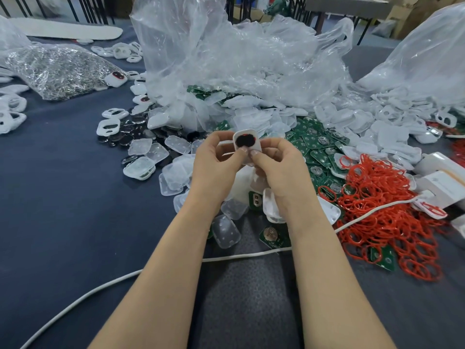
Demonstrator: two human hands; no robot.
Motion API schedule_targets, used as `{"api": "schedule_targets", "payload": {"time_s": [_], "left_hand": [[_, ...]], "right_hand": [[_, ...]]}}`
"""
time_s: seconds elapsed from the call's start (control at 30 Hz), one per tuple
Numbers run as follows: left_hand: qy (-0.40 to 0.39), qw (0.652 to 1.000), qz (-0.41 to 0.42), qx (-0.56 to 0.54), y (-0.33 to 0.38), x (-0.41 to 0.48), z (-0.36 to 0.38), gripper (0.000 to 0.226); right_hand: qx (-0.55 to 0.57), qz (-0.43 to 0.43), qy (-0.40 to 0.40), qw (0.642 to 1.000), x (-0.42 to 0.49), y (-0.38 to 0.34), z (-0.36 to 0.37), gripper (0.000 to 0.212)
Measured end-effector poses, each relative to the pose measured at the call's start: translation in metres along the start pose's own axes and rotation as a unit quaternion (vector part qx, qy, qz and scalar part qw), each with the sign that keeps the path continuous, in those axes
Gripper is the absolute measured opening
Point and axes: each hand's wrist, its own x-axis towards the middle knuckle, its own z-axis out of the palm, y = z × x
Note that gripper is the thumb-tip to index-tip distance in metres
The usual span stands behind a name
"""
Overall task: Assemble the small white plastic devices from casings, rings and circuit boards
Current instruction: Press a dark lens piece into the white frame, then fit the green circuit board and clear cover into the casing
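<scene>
Pinching a small white square plastic casing (247, 144) with both thumbs.
Left hand (216, 165) and right hand (279, 170) curl round it, thumbs pressing its dark round centre.

Soft, even overhead light keeps the scene bright, leaving only faint shadows on the dark blue-grey cloth tabletop (75, 197) and white glare streaks on the crumpled clear plastic bags (226, 51). The wide lens bows the edges. The brown cardboard boxes (407, 18) far behind are out of focus, and the small white square casing with a dark round centre (247, 143) looks slightly smeared.
</scene>
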Motion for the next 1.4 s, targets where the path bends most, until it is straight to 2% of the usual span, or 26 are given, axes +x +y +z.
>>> {"api": "schedule_targets", "payload": {"time_s": [0.17,0.33,0.47,0.63,0.67,0.73,0.8,0.9,1.0,1.3,1.4], "left_hand": [[0.010,1.000,0.005,0.012,0.000,0.001,-0.001,0.019],[0.013,1.000,-0.011,0.013,-0.002,0.002,0.000,0.012],[0.022,0.999,-0.004,0.042,-0.005,0.003,-0.001,0.015],[0.031,0.998,-0.048,0.020,-0.005,0.006,-0.006,0.018],[0.039,0.997,-0.058,0.013,-0.005,0.007,-0.008,0.020],[0.053,0.996,-0.073,0.007,-0.004,0.010,-0.010,0.021],[0.071,0.994,-0.080,-0.001,-0.004,0.013,-0.010,0.021],[0.097,0.991,-0.089,-0.004,-0.004,0.016,-0.010,0.020],[0.096,0.991,-0.089,-0.024,-0.003,0.015,-0.010,0.024],[0.073,0.994,-0.080,-0.032,-0.002,0.012,-0.010,0.028],[0.068,0.994,-0.079,-0.035,-0.002,0.012,-0.010,0.027]], "right_hand": [[0.010,-0.002,-0.007,1.000,-0.002,-0.002,0.000,0.009],[-0.008,0.003,0.015,1.000,0.000,0.000,0.002,0.009],[-0.026,-0.014,0.026,0.999,-0.001,0.002,0.005,0.008],[-0.116,-0.053,0.030,0.991,-0.003,-0.001,0.001,0.007],[-0.159,-0.071,0.049,0.984,-0.002,-0.003,-0.004,0.009],[-0.259,-0.086,0.136,0.953,0.001,-0.007,-0.025,0.016],[-0.349,-0.042,0.194,0.916,0.006,-0.008,-0.051,0.022],[-0.437,0.069,0.166,0.881,0.013,-0.001,-0.068,0.032],[-0.462,0.105,0.176,0.863,0.013,0.001,-0.066,0.037],[-0.459,0.069,0.150,0.873,0.018,0.001,-0.063,0.034],[-0.419,0.023,0.189,0.888,0.019,0.001,-0.064,0.034]]}}
